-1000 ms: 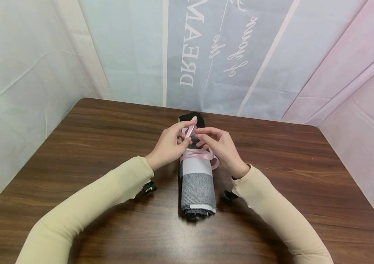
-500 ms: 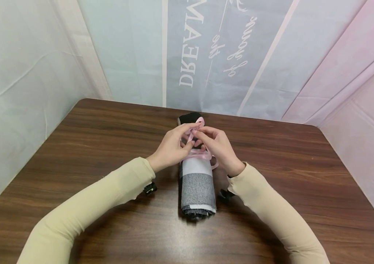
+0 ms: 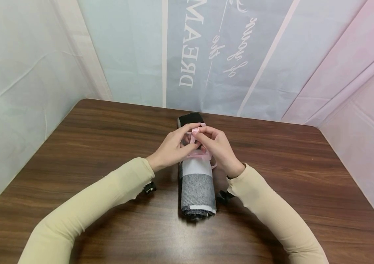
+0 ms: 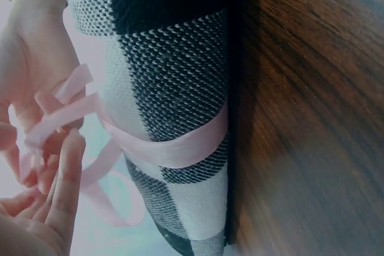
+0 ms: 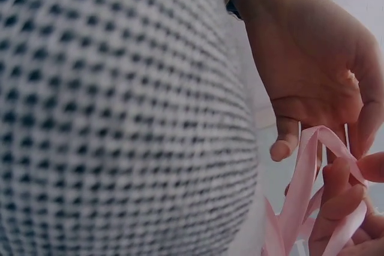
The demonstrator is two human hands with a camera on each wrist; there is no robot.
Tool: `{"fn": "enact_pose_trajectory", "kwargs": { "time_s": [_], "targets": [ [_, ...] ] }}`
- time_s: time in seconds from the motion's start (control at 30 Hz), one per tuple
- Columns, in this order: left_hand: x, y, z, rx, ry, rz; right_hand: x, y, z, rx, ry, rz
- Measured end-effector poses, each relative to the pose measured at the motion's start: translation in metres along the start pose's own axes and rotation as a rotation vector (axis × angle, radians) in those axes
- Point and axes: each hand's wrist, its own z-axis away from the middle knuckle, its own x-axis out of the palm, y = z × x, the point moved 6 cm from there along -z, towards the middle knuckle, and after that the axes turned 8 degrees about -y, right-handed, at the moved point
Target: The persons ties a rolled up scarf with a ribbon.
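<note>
While reaching over a checked cloth roll [image 3: 198, 187], pinches pink ribbon [image 4: 180, 150]

Holds a loop in the curved left hand [image 3: 170, 147]; pinches just beside it with the right hand [image 3: 220, 149]. Below, wound round the roll too, itself lying on the brown surface [image 3: 124, 229].

The left hand [image 3: 173, 143] is arching in over the far half of the checked roll [image 3: 198, 185] from its left; the right hand [image 3: 219, 147] is meeting it there from the roll's right, thumb and forefinger pinching; both hands' fingertips are crowding together; the left forearm [image 3: 101, 201] and right forearm [image 3: 269, 209] are slanting inward, flanking the roll's near end.
</note>
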Motion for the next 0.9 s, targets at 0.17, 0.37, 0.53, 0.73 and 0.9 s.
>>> {"fn": "enact_pose_trajectory", "kwargs": {
  "time_s": [0.17, 0.37, 0.53, 0.73, 0.9],
  "targets": [
    [0.002, -0.005, 0.001, -0.028, -0.053, 0.100, 0.002, -0.002, 0.001, -0.032, -0.043, -0.005],
    [0.002, -0.007, 0.001, -0.038, -0.049, 0.154, 0.000, -0.001, 0.001, -0.040, -0.043, -0.026],
    [0.001, -0.008, 0.002, -0.037, -0.034, 0.159, -0.002, -0.001, 0.001, -0.041, -0.034, -0.035],
    [0.000, -0.010, 0.004, -0.066, -0.013, 0.166, -0.007, 0.001, 0.001, -0.010, -0.001, -0.043],
    [-0.003, -0.010, 0.006, -0.049, 0.013, 0.097, -0.010, 0.003, 0.000, -0.013, 0.015, -0.035]
  ]
}}
